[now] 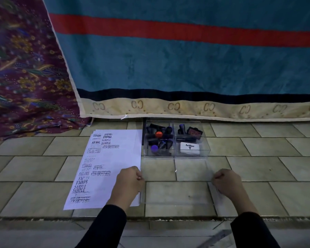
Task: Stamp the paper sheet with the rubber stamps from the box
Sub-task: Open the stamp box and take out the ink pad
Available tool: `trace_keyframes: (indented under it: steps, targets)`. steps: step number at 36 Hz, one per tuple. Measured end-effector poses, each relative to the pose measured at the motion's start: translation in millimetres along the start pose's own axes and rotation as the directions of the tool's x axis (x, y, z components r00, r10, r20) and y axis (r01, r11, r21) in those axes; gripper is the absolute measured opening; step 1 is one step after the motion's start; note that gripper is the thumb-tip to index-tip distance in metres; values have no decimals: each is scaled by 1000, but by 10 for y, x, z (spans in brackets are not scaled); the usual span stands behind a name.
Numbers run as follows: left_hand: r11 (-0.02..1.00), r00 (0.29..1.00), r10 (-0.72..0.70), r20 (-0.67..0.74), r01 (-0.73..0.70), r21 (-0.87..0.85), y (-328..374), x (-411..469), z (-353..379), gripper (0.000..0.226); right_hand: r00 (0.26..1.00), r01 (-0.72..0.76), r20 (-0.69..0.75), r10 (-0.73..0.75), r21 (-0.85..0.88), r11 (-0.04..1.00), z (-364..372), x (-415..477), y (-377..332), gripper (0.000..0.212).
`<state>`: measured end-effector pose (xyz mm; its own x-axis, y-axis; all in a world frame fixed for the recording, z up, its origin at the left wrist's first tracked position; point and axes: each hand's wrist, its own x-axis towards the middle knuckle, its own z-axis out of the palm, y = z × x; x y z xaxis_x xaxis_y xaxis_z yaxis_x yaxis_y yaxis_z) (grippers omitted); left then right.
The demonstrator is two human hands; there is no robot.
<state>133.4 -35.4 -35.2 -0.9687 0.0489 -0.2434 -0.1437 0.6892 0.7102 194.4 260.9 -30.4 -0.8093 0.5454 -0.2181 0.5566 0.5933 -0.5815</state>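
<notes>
Your left hand (131, 178) and right hand (225, 181) are both curled into loose fists, each gripping one side edge of the clear lid (141, 198), which sits low over the tiled floor (276, 169) between them. Straight ahead of your hands, just past the lid's far edge, stands the clear box (207, 151), uncovered. Its compartment on your left hand's side is packed with dark-handled rubber stamps (166, 140), among them one with an orange top (158, 134) and one with a purple top (154, 148). The compartment on your right hand's side holds a few more stamps at the back and a white ink pad (189, 148) marked Artline at the front. The paper sheet (115, 158) lies under and beyond your left hand, reaching forward alongside the box, and already carries many black imprints such as SAMPLE, AIR MAIL and FRAGILE. Further ahead of both hands hangs a teal blanket (186, 68) with a red stripe, and a patterned maroon cloth (25, 68) lies beyond the paper.
</notes>
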Motion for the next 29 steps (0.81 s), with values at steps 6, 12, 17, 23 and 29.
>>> trace_keyframes:
  steps: [6, 12, 17, 23, 29]
  targets:
    - [998, 998, -61, -4, 61, -33, -6, 49, 22, 14, 1000, -27, -13, 27, 25, 999, 2, -4, 5, 24]
    - [999, 1000, -4, 18, 3, 44, -27, 20, -8, 11, 1000, 11, -17, -12, -34, 999, 14, 24, -18, 20]
    - [988, 992, 120, -48, -115, 107, -70, 7, -72, 3, 929, 285, -251, -272, 17, 958, -45, 90, -313, 15]
    - [981, 966, 191, -174, -184, 60, -149, 1, -50, 6, 834, 507, -163, -527, -150, 849, -110, 443, -920, 24]
    - [981, 957, 190, -218, -176, 84, -254, 54, 22, 14, 882, 471, 168, -440, -315, 824, -36, 746, -1140, 30]
